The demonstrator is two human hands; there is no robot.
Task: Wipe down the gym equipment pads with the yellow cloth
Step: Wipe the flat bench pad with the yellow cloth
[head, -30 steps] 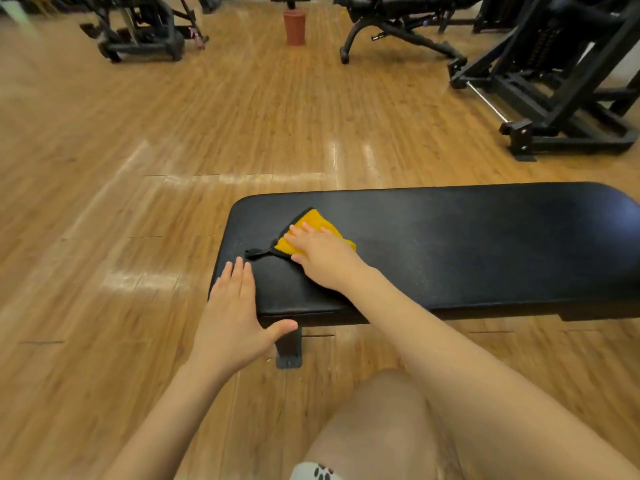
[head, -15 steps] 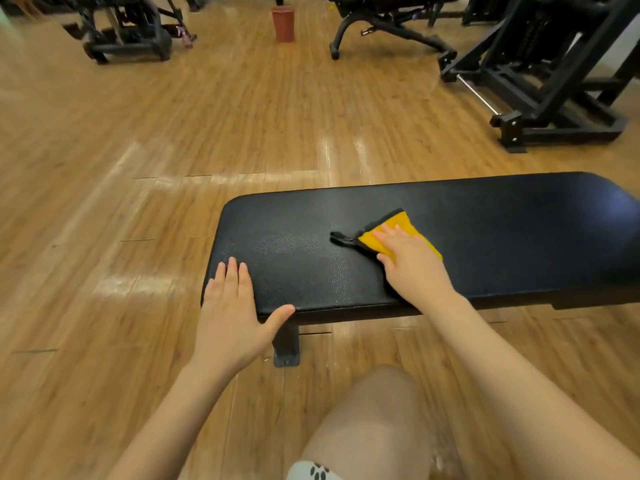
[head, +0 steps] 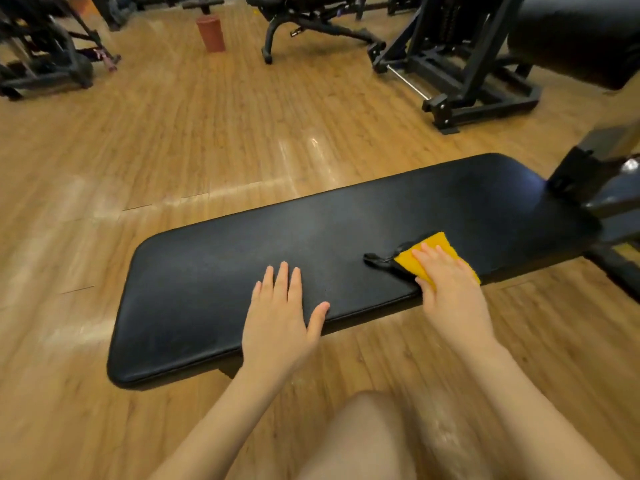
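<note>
A long black bench pad (head: 225,271) lies across the view on a wooden floor. The yellow cloth (head: 438,245), with a black loop at its left corner, lies flat on the pad near its right near edge. My right hand (head: 450,285) presses down on the cloth, fingers spread over it. My left hand (head: 280,313) rests flat on the pad's near edge, left of the cloth, fingers apart and holding nothing.
A black metal frame (head: 588,188) joins the pad's right end. Behind stand an adjustable bench (head: 311,26), a black weight machine (head: 464,71) and another pad (head: 581,36) at top right. A reddish cylinder (head: 211,32) stands on the floor. My bare knee (head: 367,438) is below.
My right hand has slid the cloth rightward along the pad, from its left end to near its right end. My left hand has shifted right along the near edge.
</note>
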